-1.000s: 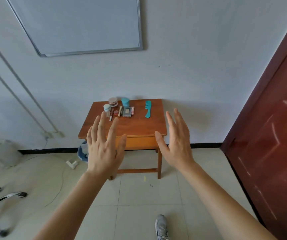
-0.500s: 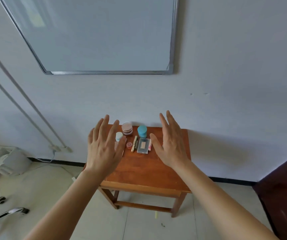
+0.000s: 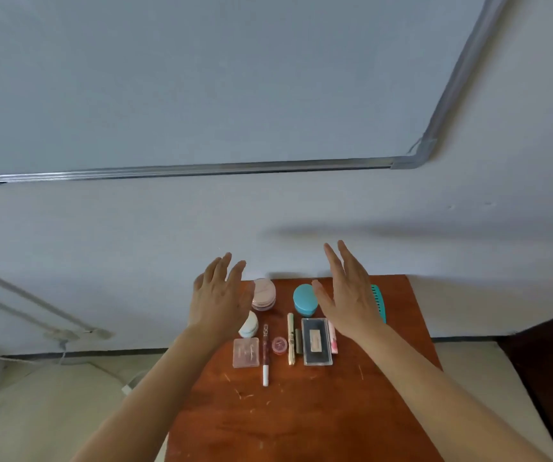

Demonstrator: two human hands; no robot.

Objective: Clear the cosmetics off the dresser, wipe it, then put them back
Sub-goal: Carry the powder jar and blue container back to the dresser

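A small wooden dresser point(image 3: 301, 411) stands against the wall with cosmetics at its back half. There is a pink jar point(image 3: 264, 293), a teal jar point(image 3: 303, 300), a teal comb point(image 3: 379, 303), a dark flat palette point(image 3: 316, 341), a clear pink case point(image 3: 246, 353), a white-tipped pen point(image 3: 265, 356), a tiny pink pot point(image 3: 279, 345) and a gold tube point(image 3: 290, 338). My left hand point(image 3: 220, 295) hovers flat, fingers straight, over the left items. My right hand point(image 3: 348, 291) hovers flat between the teal jar and the comb. Neither hand holds anything.
A whiteboard with a metal frame point(image 3: 202, 169) hangs on the wall above. A dark red door point(image 3: 548, 361) is at the right. Pipes point(image 3: 28, 301) and a cable run along the wall and floor at the left.
The view has come much closer to the dresser. Both hands have moved forward and now hover over the cosmetics, still flat and empty.
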